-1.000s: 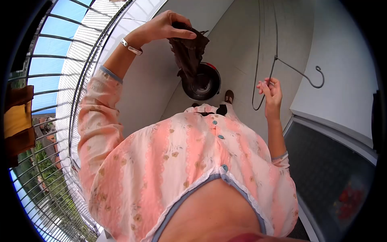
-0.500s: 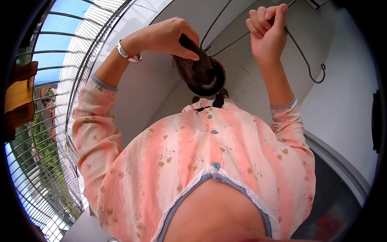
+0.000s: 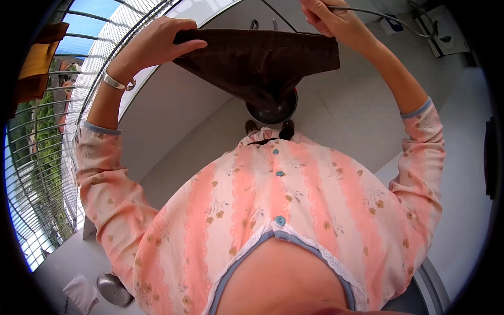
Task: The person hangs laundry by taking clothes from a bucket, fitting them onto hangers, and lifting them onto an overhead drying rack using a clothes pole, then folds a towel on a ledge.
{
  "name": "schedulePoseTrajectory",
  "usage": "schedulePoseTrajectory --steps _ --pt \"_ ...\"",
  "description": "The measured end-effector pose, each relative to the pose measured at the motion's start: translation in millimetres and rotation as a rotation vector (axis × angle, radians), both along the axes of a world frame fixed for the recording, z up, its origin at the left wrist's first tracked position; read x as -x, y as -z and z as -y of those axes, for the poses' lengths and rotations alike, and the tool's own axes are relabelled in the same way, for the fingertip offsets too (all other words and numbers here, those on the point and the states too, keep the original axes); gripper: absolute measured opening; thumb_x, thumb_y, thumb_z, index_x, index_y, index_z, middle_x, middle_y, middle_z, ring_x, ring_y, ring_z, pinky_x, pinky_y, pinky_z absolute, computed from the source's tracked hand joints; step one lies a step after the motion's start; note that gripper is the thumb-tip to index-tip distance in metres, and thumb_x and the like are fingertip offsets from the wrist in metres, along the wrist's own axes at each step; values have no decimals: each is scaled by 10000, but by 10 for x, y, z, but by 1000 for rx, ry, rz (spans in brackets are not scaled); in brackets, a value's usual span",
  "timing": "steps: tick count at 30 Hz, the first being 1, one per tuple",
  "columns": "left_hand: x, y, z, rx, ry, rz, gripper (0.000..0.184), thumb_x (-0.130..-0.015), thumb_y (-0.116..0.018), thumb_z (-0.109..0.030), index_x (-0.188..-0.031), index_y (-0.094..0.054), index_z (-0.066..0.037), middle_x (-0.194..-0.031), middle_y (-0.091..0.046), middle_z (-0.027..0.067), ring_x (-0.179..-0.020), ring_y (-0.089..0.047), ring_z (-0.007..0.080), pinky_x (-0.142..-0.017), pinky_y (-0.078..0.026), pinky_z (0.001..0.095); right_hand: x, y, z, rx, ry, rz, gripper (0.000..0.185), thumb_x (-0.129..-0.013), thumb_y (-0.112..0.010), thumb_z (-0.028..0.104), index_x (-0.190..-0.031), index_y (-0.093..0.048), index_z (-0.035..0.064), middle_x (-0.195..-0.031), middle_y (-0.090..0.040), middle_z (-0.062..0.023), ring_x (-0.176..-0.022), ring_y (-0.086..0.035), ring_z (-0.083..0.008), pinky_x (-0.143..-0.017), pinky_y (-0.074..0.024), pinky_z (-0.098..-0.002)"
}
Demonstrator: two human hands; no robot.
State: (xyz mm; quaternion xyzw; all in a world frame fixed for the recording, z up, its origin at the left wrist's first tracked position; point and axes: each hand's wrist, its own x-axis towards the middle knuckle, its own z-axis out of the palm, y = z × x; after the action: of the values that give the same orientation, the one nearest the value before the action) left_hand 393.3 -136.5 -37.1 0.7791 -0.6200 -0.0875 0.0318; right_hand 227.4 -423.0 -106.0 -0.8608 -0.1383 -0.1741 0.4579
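Observation:
A dark brown garment (image 3: 257, 58) with a ribbed waistband is stretched out in front of me, its waistband at the top. My left hand (image 3: 163, 44) pinches the waistband's left end between thumb and fingers. The other end is at my right hand (image 3: 336, 23), whose fingers are closed around a metal wire hanger (image 3: 367, 10) and appear to grip the garment's corner too. The hanger's hooked end reaches out to the right; part of its wire passes behind the garment. The lower part of the garment narrows down over a dark round basin (image 3: 286, 113) by my feet.
A metal window grille (image 3: 52, 142) runs along the left, with brown and orange cloth (image 3: 37, 63) hanging there. A white wall (image 3: 173, 94) curves beneath it. At lower left are a round metal lid (image 3: 114, 290) and a white cloth (image 3: 81, 294). A pale flat object (image 3: 446, 34) sits at upper right.
The garment has been lifted from a bunched state and spread wide between my hands. My left hand moved left; my right hand came down to the garment's other end, the hanger swinging up and rightward.

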Motion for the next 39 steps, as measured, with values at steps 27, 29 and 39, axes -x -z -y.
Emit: schedulePoseTrajectory --steps 27,29,39 --pt "313 -267 -625 166 113 398 241 -805 -698 -137 -986 -574 -38 -961 -607 84 -879 -589 287 -739 -483 358 -288 -508 -154 639 -285 -764 471 -993 -456 403 -665 -474 65 -540 -376 20 -467 -337 -88 -430 -290 -257" --pt "472 -311 -551 177 94 377 260 -796 -698 -119 -1009 -567 -49 -971 -606 82 -896 -586 285 -741 -486 358 -301 -745 -393 660 -421 -633 441 -991 -479 363 -710 -504 23 -580 -430 -27 -546 -411 -125 -531 -350 -291" --pt "564 198 -1112 480 -461 111 330 -881 -660 -279 -1148 -614 -92 -924 -643 154 -787 -628 295 -713 -503 311 -646 -809 -713 85 -338 -449 301 -970 -535 288 -901 -662 24 -562 -483 42 -541 -423 -33 -505 -325 -202"
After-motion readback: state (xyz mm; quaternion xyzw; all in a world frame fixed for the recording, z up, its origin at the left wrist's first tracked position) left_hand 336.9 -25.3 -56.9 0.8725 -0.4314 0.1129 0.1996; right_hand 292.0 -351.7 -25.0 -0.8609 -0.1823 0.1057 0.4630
